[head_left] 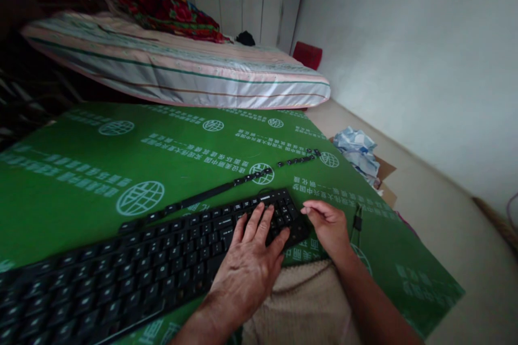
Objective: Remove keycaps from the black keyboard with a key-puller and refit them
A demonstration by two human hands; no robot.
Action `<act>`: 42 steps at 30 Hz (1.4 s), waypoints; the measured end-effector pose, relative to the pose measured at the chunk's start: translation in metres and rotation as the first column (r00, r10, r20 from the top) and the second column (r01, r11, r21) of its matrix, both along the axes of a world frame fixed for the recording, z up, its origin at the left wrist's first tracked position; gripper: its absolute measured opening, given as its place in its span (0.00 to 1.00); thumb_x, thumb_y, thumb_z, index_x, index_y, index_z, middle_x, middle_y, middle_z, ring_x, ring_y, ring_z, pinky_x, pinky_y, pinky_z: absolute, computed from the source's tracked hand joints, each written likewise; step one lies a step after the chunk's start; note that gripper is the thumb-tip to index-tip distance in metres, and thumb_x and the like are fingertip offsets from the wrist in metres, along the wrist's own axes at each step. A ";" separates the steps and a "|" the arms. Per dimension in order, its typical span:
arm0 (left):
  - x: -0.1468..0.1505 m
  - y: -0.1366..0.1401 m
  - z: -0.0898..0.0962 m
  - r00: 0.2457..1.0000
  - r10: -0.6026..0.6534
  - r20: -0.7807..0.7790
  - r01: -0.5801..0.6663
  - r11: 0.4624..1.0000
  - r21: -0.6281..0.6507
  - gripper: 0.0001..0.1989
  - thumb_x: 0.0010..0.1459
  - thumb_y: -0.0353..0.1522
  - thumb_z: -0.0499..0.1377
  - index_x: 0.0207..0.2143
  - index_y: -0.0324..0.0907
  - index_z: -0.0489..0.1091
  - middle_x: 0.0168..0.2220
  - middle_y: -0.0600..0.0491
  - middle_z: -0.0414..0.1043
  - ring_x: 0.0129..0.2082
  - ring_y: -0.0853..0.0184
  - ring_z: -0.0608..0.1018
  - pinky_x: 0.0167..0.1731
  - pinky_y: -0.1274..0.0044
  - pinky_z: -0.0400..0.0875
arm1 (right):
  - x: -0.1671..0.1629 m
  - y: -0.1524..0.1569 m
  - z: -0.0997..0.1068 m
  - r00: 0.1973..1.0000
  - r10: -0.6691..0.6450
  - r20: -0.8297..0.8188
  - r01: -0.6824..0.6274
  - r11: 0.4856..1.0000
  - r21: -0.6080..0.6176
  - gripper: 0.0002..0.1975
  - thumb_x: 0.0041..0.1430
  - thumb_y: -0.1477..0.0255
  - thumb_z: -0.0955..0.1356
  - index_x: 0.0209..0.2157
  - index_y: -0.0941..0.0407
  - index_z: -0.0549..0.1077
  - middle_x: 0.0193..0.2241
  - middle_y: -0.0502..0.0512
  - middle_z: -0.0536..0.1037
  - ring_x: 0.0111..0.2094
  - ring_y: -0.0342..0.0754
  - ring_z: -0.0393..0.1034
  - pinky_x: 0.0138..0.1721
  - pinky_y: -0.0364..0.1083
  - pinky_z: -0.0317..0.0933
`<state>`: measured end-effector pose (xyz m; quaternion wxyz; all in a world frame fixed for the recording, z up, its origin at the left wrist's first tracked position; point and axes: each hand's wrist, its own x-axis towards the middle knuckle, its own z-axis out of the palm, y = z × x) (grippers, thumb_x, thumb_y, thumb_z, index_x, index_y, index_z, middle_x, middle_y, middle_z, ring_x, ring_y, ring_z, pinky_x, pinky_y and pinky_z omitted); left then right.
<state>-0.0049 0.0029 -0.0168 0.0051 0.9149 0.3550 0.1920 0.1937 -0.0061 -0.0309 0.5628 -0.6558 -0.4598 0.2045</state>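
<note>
Our left hand (254, 253) lies spread on the keyboard (156, 264); we can't tell if our curled right hand (329, 225) holds anything.

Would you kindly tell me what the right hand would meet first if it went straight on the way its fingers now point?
Most likely the right hand would meet the right end of the black keyboard, by the number pad; depth is unclear, so it might pass just above.
</note>
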 end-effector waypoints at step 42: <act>-0.002 0.004 -0.027 0.999 0.032 0.003 -0.032 0.985 0.168 0.20 0.54 0.46 0.57 0.50 0.60 0.67 0.57 0.51 0.66 0.60 0.60 0.61 0.59 0.66 0.44 | 0.137 0.219 0.048 0.168 0.614 0.771 0.066 0.773 -0.630 0.14 0.47 0.78 0.69 0.37 0.51 0.78 0.39 0.52 0.79 0.42 0.49 0.71 0.42 0.44 0.62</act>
